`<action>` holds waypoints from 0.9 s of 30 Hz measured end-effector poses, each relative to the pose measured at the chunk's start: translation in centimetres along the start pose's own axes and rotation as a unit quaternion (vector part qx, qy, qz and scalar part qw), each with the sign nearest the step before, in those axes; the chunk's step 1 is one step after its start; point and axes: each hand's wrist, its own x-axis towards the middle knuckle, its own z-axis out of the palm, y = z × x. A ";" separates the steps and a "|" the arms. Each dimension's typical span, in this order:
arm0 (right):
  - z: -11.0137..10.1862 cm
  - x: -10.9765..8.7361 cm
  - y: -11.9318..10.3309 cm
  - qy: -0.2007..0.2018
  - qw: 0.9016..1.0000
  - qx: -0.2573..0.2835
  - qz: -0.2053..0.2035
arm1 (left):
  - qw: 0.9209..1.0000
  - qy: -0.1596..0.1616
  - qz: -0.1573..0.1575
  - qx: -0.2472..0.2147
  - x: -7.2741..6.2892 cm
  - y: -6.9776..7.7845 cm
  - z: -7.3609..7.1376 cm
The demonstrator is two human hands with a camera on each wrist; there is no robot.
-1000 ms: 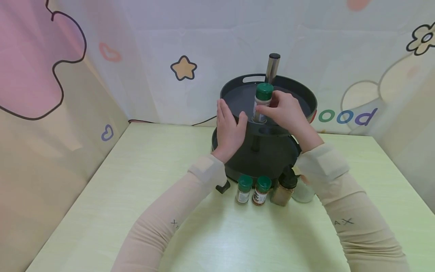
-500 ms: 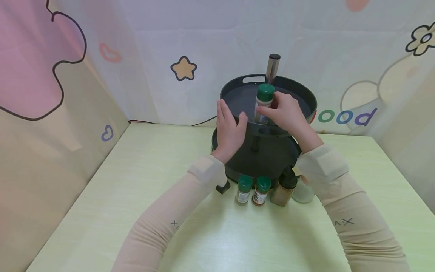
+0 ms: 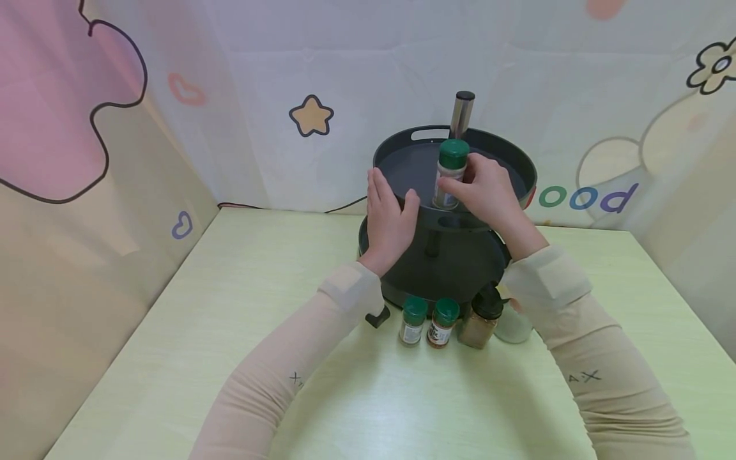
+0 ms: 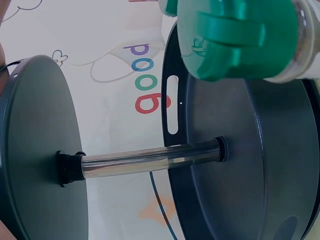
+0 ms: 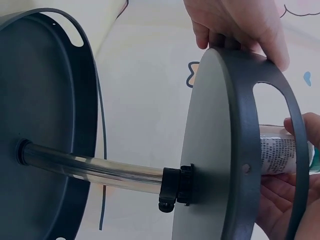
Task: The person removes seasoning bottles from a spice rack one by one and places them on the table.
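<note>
In the head view my right hand (image 3: pixel 485 193) grips a green-capped spice bottle (image 3: pixel 452 171) between thumb and fingers. The bottle stands upright inside the near rim of the upper tray (image 3: pixel 402 156) of a black two-tier rack; whether its base touches the tray is unclear. My left hand (image 3: pixel 388 220) rests against the left side of that tray, fingers straight and thumb apart. The right wrist view shows the bottle's printed label (image 5: pixel 277 154) behind the tray's handle slot, and my left hand (image 5: pixel 245 22) against the tray's outer wall.
Below is the lower tray (image 3: pixel 443 275). Before it on the table (image 3: pixel 259 287) stand two green-capped bottles (image 3: pixel 412 321) (image 3: pixel 442 322), a black-capped jar (image 3: pixel 480 319) and a clear round container (image 3: pixel 513 324), partly hidden by my right sleeve. A metal pole (image 3: pixel 462 115) rises behind.
My right hand and the spice bottle have shifted slightly to the right over the upper tray. The left hand keeps its place on the tray's side.
</note>
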 end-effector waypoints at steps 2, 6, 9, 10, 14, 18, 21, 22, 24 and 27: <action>0.0 -0.1 0.0 0.008 1.000 0.003 0.000 | 1.000 -0.002 0.000 0.002 0.0 0.0 0.0; 0.0 -0.2 0.0 0.022 1.000 0.015 0.001 | 1.000 -0.004 -0.001 0.003 0.0 0.0 -0.1; 0.0 -0.3 0.0 0.032 0.999 0.028 -0.002 | 1.000 -0.003 -0.001 0.003 0.0 0.0 0.0; 0.0 -0.3 0.0 0.036 0.999 0.032 -0.003 | 1.000 -0.003 -0.002 0.003 0.0 0.0 0.0; -0.1 -0.4 0.0 0.052 0.998 0.046 -0.008 | 1.000 0.000 -0.004 0.003 0.0 0.0 0.0; 0.0 -0.5 0.0 0.068 0.996 0.056 -0.013 | 1.000 -0.001 -0.004 0.003 0.0 0.0 0.0; 0.0 -0.5 0.0 0.079 0.995 0.066 -0.015 | 1.000 -0.002 -0.004 0.003 0.0 0.1 0.0; 0.0 -0.6 0.0 0.081 0.994 0.072 -0.014 | 1.000 -0.003 -0.005 0.003 0.0 0.1 0.0; 0.0 -0.6 0.0 0.086 0.993 0.082 -0.013 | 1.000 -0.003 -0.005 0.003 0.1 0.1 0.0; 0.0 -0.6 0.1 0.091 0.991 0.099 -0.009 | 1.000 -0.004 -0.005 0.003 0.1 0.1 0.0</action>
